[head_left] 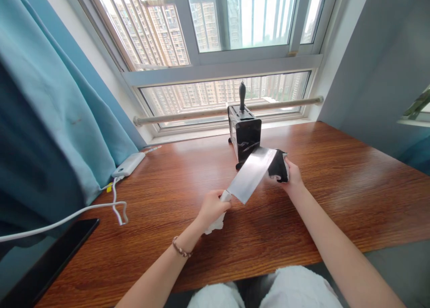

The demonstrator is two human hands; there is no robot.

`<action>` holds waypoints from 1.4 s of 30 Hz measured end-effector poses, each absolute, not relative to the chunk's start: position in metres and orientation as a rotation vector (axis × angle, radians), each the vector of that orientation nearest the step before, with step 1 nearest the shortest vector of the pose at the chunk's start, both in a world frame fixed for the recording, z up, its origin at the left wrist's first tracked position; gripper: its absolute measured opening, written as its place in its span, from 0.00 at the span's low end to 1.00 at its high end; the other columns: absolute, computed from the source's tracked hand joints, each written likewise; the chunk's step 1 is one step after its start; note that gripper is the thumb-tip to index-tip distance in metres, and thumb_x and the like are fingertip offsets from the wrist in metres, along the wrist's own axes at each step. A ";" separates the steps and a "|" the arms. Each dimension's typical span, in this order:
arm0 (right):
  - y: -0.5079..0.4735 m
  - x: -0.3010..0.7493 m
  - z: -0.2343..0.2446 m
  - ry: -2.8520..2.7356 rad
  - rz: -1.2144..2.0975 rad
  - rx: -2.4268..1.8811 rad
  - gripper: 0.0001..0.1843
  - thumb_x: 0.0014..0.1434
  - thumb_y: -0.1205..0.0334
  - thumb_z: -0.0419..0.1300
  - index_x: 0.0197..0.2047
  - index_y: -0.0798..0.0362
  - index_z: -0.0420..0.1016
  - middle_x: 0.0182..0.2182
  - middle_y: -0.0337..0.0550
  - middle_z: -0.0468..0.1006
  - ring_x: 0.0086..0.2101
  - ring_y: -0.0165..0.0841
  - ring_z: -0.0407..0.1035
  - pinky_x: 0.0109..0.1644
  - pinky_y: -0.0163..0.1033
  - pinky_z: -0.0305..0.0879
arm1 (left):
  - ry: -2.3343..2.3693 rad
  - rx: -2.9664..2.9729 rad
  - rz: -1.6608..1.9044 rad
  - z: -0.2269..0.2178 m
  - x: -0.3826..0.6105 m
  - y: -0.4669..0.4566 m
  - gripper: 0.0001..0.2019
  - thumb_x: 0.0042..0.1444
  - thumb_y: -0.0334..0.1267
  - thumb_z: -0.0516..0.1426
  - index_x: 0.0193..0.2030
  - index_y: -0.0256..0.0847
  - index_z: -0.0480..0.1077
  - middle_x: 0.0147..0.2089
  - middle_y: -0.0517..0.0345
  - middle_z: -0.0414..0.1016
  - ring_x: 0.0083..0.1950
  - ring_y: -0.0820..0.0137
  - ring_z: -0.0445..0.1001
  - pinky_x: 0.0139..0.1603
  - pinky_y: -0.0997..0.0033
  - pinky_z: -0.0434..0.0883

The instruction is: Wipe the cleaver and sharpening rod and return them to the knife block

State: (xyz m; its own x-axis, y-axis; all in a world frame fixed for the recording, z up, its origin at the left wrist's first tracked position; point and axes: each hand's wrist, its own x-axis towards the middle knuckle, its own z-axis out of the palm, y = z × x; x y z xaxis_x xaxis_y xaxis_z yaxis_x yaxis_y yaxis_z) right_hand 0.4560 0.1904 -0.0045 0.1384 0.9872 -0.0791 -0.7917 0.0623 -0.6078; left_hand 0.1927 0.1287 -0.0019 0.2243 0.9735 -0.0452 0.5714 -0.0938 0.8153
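Observation:
My left hand (212,208) is closed around the pale handle of a kitchen cleaver (253,173). The broad, shiny blade slants up and right, away from me, above the table. Something white and crumpled, like tissue or cloth (216,224), pokes out below my left hand. My right hand (293,171) grips a black-and-white cloth (279,167) at the far end of the blade; its fingers are partly hidden behind the cloth. Just beyond the blade stands a black knife block (247,131), with one dark handle (242,95) upright in it.
The brown wooden table (161,182) reaches to the window. On the left lie a white power strip (129,164), a white cable (67,219) and a flat black device (63,258). A blue curtain (63,88) hangs beside them. A pale rail (188,116) crosses the window.

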 end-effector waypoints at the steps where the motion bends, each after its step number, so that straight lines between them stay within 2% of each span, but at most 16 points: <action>1: 0.191 0.458 -0.005 -0.370 1.377 -0.572 0.14 0.58 0.60 0.48 0.34 0.56 0.73 0.30 0.42 0.78 0.30 0.31 0.73 0.35 0.35 0.70 | 1.392 1.675 0.697 -0.001 0.193 0.129 0.04 0.38 0.31 0.53 0.23 0.34 0.66 0.20 0.63 0.62 0.22 0.77 0.59 0.23 0.79 0.53; 3: 0.192 0.460 -0.005 -0.337 1.344 -0.500 0.16 0.59 0.60 0.46 0.37 0.55 0.72 0.33 0.42 0.78 0.34 0.30 0.72 0.39 0.35 0.70 | 1.275 1.485 0.675 0.000 0.194 0.130 0.05 0.36 0.32 0.54 0.23 0.33 0.66 0.18 0.62 0.61 0.20 0.78 0.59 0.21 0.79 0.54; 6: 0.188 0.457 -0.001 -0.338 1.339 -0.429 0.16 0.59 0.59 0.45 0.40 0.54 0.72 0.37 0.41 0.77 0.40 0.31 0.71 0.44 0.37 0.69 | 1.010 1.183 0.614 0.003 0.196 0.128 0.05 0.34 0.33 0.54 0.21 0.34 0.63 0.14 0.64 0.55 0.14 0.78 0.54 0.15 0.79 0.51; 10: 0.180 0.439 0.002 -0.402 1.335 -0.498 0.12 0.57 0.57 0.51 0.37 0.52 0.73 0.36 0.38 0.77 0.39 0.32 0.71 0.46 0.40 0.68 | 0.567 0.834 0.448 0.009 0.193 0.126 0.05 0.35 0.31 0.53 0.22 0.36 0.59 0.15 0.68 0.48 0.12 0.82 0.45 0.11 0.82 0.46; 13: 0.174 0.420 0.000 -0.609 1.215 -0.549 0.12 0.57 0.57 0.53 0.40 0.51 0.72 0.38 0.38 0.77 0.41 0.31 0.70 0.50 0.40 0.65 | 0.398 0.772 0.351 0.012 0.189 0.126 0.04 0.37 0.29 0.52 0.24 0.36 0.60 0.16 0.68 0.47 0.11 0.84 0.43 0.10 0.83 0.46; 15: 0.167 0.409 -0.001 -0.848 1.042 -0.628 0.14 0.59 0.56 0.51 0.45 0.49 0.71 0.43 0.39 0.75 0.46 0.32 0.67 0.54 0.42 0.60 | 0.359 0.771 0.335 0.013 0.188 0.125 0.04 0.38 0.28 0.52 0.24 0.36 0.60 0.15 0.68 0.47 0.11 0.84 0.43 0.10 0.84 0.47; 18: 0.152 0.399 0.003 -1.352 0.602 -0.805 0.17 0.60 0.58 0.48 0.52 0.49 0.67 0.53 0.42 0.66 0.55 0.35 0.56 0.60 0.47 0.49 | 0.381 0.779 0.336 0.016 0.188 0.121 0.05 0.38 0.28 0.53 0.25 0.35 0.60 0.15 0.68 0.48 0.11 0.83 0.44 0.10 0.84 0.47; 21: 0.135 0.392 0.006 -1.867 0.190 -0.857 0.20 0.60 0.61 0.48 0.56 0.49 0.63 0.58 0.42 0.59 0.58 0.39 0.48 0.61 0.50 0.44 | 0.454 0.797 0.352 0.017 0.190 0.117 0.07 0.37 0.29 0.55 0.26 0.35 0.60 0.15 0.68 0.50 0.11 0.83 0.46 0.10 0.84 0.47; 26: 0.116 0.378 0.000 -2.282 -0.036 -0.801 0.21 0.60 0.62 0.45 0.57 0.48 0.61 0.56 0.41 0.63 0.54 0.39 0.56 0.59 0.51 0.44 | 0.498 0.861 0.304 0.005 0.190 0.122 0.11 0.38 0.34 0.59 0.27 0.37 0.60 0.12 0.70 0.48 0.10 0.82 0.46 0.10 0.82 0.48; 33: 0.109 0.371 0.002 -2.214 -0.043 -0.677 0.20 0.58 0.65 0.45 0.52 0.52 0.65 0.48 0.43 0.72 0.45 0.35 0.63 0.58 0.47 0.43 | 0.536 0.906 0.250 -0.002 0.188 0.121 0.16 0.41 0.41 0.62 0.31 0.39 0.58 0.12 0.72 0.47 0.11 0.82 0.46 0.12 0.81 0.46; 39: 0.108 0.371 0.008 -2.121 -0.052 -0.643 0.17 0.54 0.63 0.49 0.46 0.49 0.70 0.42 0.40 0.74 0.43 0.38 0.61 0.58 0.52 0.41 | 0.418 0.897 0.178 0.002 0.190 0.119 0.21 0.43 0.47 0.62 0.24 0.39 0.52 0.12 0.71 0.46 0.11 0.82 0.45 0.11 0.79 0.43; 42: 0.109 0.373 0.007 -2.108 -0.040 -0.610 0.16 0.53 0.63 0.50 0.45 0.48 0.70 0.41 0.40 0.75 0.43 0.38 0.60 0.57 0.52 0.45 | 0.398 0.882 0.147 -0.002 0.189 0.120 0.20 0.45 0.46 0.60 0.23 0.39 0.52 0.11 0.71 0.46 0.11 0.81 0.44 0.10 0.79 0.43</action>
State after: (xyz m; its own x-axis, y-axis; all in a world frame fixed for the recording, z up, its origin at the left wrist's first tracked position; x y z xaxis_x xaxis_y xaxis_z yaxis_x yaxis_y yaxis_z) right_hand 0.3729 0.1088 0.0074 -0.4618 0.4084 0.7873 0.4378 0.8770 -0.1981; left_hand 0.1892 0.1204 -0.0018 0.9170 0.2866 -0.2776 0.0371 0.6314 0.7745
